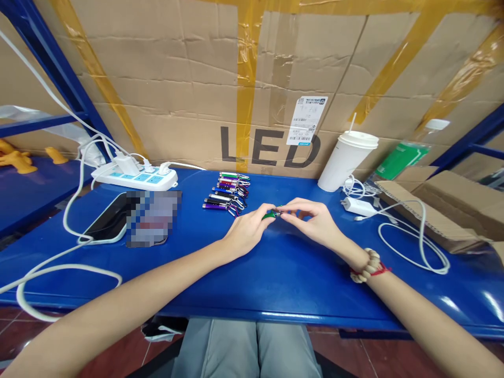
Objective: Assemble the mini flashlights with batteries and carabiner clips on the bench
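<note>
My left hand (248, 231) and my right hand (311, 218) meet over the middle of the blue table (275, 278). Between them they hold a small green keychain flashlight (271, 213). The left fingers pinch its green body; the right fingertips close on its metal end. Just behind the hands lies a row of several small flashlights (228, 193) in purple, black, green and silver, side by side with key rings at their right ends. A bead bracelet and a red string sit on my right wrist.
A white power strip (136, 178) with plugged chargers and white cables lies at back left, a phone (106, 220) in front of it. A white lidded cup with straw (346, 160), a white charger (358, 206) with looped cable, and a cardboard box (441, 205) stand at right. Cardboard wall behind.
</note>
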A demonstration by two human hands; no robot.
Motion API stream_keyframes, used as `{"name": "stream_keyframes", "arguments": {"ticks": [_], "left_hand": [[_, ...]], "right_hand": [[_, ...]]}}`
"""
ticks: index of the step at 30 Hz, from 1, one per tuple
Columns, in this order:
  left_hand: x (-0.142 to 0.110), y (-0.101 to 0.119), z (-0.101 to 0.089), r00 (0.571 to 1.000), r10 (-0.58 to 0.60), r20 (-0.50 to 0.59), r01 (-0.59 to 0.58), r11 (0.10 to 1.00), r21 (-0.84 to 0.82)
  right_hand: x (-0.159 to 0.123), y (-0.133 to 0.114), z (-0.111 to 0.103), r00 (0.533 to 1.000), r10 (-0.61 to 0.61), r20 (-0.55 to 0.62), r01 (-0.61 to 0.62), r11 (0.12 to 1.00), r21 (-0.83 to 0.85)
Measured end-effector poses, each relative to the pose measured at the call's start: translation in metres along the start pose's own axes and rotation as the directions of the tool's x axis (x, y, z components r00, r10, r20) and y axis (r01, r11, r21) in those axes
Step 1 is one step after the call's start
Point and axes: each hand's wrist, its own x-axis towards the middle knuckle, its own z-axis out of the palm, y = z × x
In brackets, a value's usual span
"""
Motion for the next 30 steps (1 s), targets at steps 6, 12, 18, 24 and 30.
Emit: {"name": "stream_keyframes", "arguments": {"ticks": [6,12,18,24,30], "left_hand": [[0.0002,-0.0027,0.0014,1.0,0.03,0.011,-0.029,0.998,-0.047],[-0.0006,-0.0024,0.0004,0.997,0.052,0.048,-0.051,0.999,-0.013],[-0.0003,-0.0025,0.0006,0.999,0.02,0.045,-0.022,0.999,0.034],[-0.0004,-0.006,0.0024,0.997,0.065,0.05,-0.069,0.995,0.074],[-0.0035,-0.0064,0.0014,0.987,0.083,0.14,-0.097,0.99,0.097]], "right_hand": [[-0.0016,0.0009,0.002,0.999,0.04,-0.023,-0.039,0.999,0.027],[-0.0019,0.003,0.0033,0.999,0.022,-0.032,-0.02,0.998,0.057],[-0.0024,0.0049,0.0078,0.999,0.009,-0.036,-0.006,0.997,0.078],[-0.0006,0.0044,0.0025,0.998,-0.019,0.061,0.012,0.994,0.106],[-0.0022,0.0003,0.0004,0.991,-0.108,0.08,0.102,0.992,0.076]]}}
